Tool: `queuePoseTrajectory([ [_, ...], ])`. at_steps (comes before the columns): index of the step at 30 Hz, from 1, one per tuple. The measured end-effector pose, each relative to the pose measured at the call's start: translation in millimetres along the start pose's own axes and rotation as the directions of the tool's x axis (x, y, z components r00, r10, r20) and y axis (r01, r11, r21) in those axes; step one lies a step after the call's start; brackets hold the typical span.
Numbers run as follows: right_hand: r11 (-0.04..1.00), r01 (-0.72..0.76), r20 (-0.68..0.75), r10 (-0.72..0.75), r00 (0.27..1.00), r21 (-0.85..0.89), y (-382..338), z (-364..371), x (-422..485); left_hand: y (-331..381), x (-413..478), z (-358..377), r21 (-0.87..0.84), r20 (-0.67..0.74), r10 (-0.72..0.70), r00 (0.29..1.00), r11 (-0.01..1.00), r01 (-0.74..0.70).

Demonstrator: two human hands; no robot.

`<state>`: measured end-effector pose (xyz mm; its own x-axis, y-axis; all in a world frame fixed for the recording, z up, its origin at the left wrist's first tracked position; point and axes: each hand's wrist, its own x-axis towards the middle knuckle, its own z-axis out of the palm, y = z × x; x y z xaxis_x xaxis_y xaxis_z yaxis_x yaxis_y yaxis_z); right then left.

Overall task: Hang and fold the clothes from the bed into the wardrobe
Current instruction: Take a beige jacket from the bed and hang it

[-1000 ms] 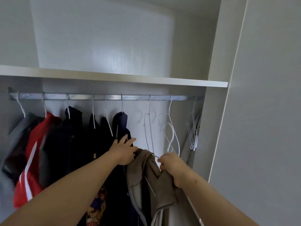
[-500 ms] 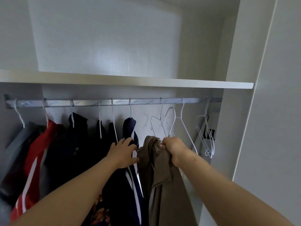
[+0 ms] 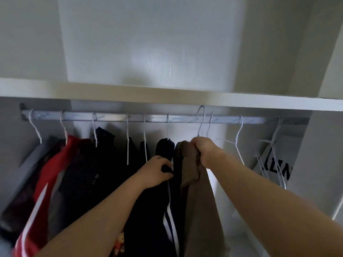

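Hanging straight below the right grip (image 3: 206, 151) curled round its collar, the brown garment (image 3: 200, 210) is held, hook (image 3: 201, 115) directly above at the rail (image 3: 256, 120), a navy garment (image 3: 165, 147) pinched by the left grip (image 3: 157, 171).

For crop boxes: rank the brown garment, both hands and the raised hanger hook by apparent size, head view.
1. brown garment
2. left hand and right hand: too alike to rank
3. hanger hook
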<state>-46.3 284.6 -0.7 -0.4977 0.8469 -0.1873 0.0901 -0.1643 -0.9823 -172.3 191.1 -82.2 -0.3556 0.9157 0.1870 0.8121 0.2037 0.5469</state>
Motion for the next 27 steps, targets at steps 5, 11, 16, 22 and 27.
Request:
queuePoseTrajectory([
  [5,0.995,0.008,0.064,-0.002,0.998,-0.102,-1,1,47,3,15,9,0.000,-0.108,-0.034,0.994,0.999,0.035],
  [11,0.976,0.075,0.136,-0.047,0.990,-0.203,6,-7,85,13,22,30,0.153,-0.196,-0.128,0.972,0.975,0.159],
  [16,0.979,0.151,0.182,-0.124,0.975,-0.140,6,-10,100,16,22,39,0.211,-0.207,-0.137,0.969,0.961,0.181],
  [22,0.950,0.127,0.252,-0.053,0.966,-0.287,11,-4,113,20,21,41,0.154,-0.257,-0.170,0.951,0.965,0.214],
  [27,0.984,-0.001,0.224,0.041,0.974,-0.176,26,3,124,17,20,41,0.139,-0.308,-0.157,0.938,0.968,0.208],
])
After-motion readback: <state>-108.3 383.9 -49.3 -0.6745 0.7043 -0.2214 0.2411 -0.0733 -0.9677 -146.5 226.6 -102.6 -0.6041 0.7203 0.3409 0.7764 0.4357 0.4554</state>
